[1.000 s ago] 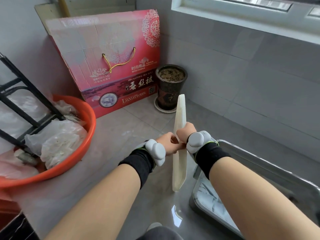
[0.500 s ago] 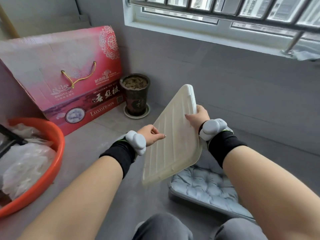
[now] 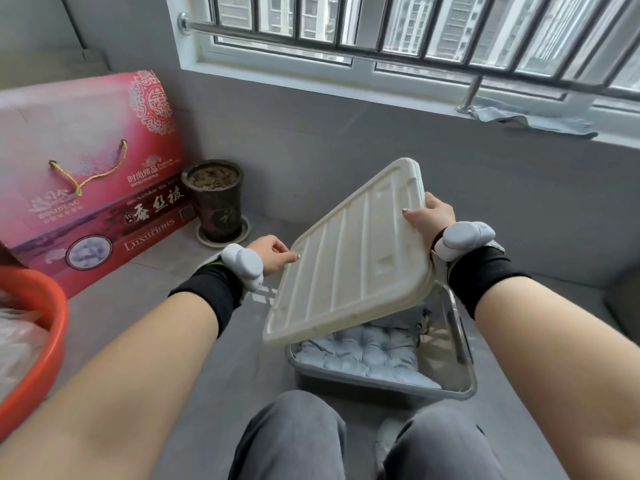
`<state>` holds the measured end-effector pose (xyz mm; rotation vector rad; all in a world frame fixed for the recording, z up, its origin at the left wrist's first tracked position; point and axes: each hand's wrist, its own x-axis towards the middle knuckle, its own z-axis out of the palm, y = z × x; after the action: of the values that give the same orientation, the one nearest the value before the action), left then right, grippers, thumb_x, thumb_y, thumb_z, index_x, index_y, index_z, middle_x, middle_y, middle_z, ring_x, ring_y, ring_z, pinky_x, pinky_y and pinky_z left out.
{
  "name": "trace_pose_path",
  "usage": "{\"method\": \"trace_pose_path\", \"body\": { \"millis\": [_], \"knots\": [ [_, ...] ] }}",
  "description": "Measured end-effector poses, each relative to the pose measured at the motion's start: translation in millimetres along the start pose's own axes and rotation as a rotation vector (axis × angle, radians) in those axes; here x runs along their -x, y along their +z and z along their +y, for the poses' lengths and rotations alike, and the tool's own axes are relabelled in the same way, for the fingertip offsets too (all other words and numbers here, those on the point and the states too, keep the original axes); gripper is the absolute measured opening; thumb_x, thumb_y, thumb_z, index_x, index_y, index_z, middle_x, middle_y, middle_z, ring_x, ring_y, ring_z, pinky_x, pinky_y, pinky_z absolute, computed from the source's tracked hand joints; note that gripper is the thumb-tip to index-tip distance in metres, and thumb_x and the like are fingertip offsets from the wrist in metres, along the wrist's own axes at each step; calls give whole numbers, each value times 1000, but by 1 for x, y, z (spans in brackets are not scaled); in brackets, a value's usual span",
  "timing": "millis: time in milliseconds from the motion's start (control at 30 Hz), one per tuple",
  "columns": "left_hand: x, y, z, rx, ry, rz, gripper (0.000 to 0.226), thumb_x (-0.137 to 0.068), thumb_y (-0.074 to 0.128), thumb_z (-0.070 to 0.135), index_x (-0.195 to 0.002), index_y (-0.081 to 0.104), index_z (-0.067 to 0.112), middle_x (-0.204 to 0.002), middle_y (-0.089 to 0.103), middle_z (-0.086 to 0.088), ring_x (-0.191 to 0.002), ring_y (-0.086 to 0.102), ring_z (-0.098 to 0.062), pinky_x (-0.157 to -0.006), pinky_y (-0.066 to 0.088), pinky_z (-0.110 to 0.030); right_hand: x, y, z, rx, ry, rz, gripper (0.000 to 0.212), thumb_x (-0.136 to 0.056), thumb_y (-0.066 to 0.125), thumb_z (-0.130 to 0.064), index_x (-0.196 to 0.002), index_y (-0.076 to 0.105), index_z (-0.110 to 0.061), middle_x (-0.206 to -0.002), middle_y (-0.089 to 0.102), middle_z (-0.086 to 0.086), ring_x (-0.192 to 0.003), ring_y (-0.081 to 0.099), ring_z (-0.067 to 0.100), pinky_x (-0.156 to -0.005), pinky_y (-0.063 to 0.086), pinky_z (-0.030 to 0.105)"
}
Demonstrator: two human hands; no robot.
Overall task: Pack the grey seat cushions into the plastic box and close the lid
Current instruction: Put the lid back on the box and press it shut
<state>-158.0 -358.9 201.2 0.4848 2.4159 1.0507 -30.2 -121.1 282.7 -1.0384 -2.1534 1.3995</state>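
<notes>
Closing step: 1 white lid (image 3: 349,261) held tilted above the clear plastic box (image 3: 460,344) on the floor, left hand (image 3: 272,256) gripping its left edge, right hand (image 3: 431,216) curled round the far right corner. Next, probably: level it, square it over the rim, press down. Inside, at least 1 grey cushion (image 3: 363,355); further ones impossible to count.

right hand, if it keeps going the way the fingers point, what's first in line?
The right hand grips the white lid's far right edge, fingers pointing left and away. Past the lid, probably the dark flower pot by the red gift box, though depth is unclear.
</notes>
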Motion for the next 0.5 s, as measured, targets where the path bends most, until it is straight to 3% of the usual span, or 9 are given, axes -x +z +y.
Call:
{"method": "trace_pose_path", "body": {
  "millis": [133, 267, 400, 500],
  "knots": [
    [3, 15, 18, 5, 12, -9, 22, -85, 65, 31, -76, 49, 18, -73, 53, 3, -81, 52, -19, -67, 42, -26, -4, -29, 10, -9, 11, 8, 28, -84, 57, -7, -110, 60, 1, -93, 58, 8, -82, 54, 22, -77, 47, 32],
    [4, 29, 31, -15, 9, -17, 22, -87, 64, 31, -91, 52, 13, -73, 53, 3, -65, 47, -13, -57, 38, -22, -9, -49, 26, -38, 37, 15, 19, -83, 58, -6, -102, 62, -2, -84, 57, 7, -79, 53, 21, -71, 46, 29],
    [2, 41, 37, -65, 4, -27, 22, -87, 63, 31, -95, 52, 13, -72, 52, 5, -69, 49, -15, -54, 36, -20, -9, -63, 39, -102, 65, -5, 19, -87, 55, -3, -101, 61, -15, -73, 57, -2, -62, 53, 13, -48, 47, 15],
    [-1, 47, 40, -81, -4, -38, 22, -87, 63, 30, -95, 52, 14, -72, 51, 6, -81, 50, -19, -55, 36, -20, -10, -71, 45, -130, 72, -7, 24, -87, 55, -2, -107, 64, -12, -78, 60, 1, -63, 54, 13, -53, 48, 17]
  ]
}}
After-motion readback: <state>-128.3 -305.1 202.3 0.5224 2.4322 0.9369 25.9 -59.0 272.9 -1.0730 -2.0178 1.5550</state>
